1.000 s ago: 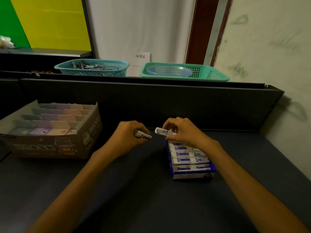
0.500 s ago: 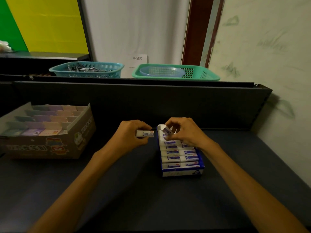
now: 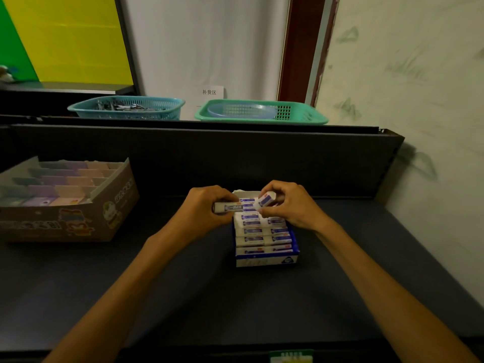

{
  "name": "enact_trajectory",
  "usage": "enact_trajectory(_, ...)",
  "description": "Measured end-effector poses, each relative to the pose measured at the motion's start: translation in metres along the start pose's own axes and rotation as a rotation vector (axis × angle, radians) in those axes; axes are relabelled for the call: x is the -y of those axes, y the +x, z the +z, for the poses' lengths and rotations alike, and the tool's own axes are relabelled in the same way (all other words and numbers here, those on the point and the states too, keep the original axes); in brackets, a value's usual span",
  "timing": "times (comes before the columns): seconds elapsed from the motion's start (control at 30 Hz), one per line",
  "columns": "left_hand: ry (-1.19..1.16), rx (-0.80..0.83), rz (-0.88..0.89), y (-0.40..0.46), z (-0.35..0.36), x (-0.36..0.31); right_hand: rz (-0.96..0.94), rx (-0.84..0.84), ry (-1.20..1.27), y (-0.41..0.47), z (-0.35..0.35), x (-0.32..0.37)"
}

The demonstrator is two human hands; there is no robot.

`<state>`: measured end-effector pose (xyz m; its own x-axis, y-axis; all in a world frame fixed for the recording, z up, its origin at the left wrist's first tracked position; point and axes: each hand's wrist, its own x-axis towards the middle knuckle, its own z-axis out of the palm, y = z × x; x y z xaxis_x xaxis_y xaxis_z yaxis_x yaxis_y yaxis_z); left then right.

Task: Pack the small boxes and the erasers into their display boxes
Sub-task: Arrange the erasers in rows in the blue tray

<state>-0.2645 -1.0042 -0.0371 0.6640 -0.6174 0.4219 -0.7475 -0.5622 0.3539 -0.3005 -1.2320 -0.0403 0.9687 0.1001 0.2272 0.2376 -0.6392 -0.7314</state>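
Observation:
A blue-and-white eraser display box [image 3: 265, 260] stands on the dark table, holding rows of wrapped erasers. My left hand [image 3: 203, 208] grips one white eraser [image 3: 230, 207] lying level at the box's far left corner. My right hand [image 3: 290, 203] pinches a second eraser [image 3: 266, 199], tilted, above the box's far end. To the left a brown cardboard display box [image 3: 78, 224] holds rows of small pastel boxes [image 3: 52, 189].
Behind the dark partition [image 3: 209, 155] stand a blue basket [image 3: 125, 108] with metal items and a green basket [image 3: 262, 112] with a clear lid inside. A wall [image 3: 419, 127] borders the table on the right. A green label [image 3: 290, 356] sits at the near edge.
Both hands have drawn closer together over the far end of the eraser box. The right hand's eraser has tipped and come down toward the box.

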Motion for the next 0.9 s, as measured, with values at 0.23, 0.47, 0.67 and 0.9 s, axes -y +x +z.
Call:
enact_trajectory(0.23, 0.002, 0.014, -0.007, 0.0, 0.008, -0.011, -0.061, -0.006, -0.063, -0.016, -0.012, -0.005)
enact_trajectory(0.47, 0.043, 0.051, -0.023, -0.001, 0.011, -0.028, -0.106, 0.026, -0.123, -0.03, -0.02, -0.007)
enact_trajectory(0.67, 0.008, 0.134, -0.038, -0.005, 0.018, -0.036, -0.095, 0.081, -0.052, -0.04, -0.021, -0.01)
enact_trajectory(0.9, 0.047, 0.235, -0.043, -0.011, 0.019, -0.041, -0.078, 0.211, -0.036, -0.046, -0.023, -0.006)
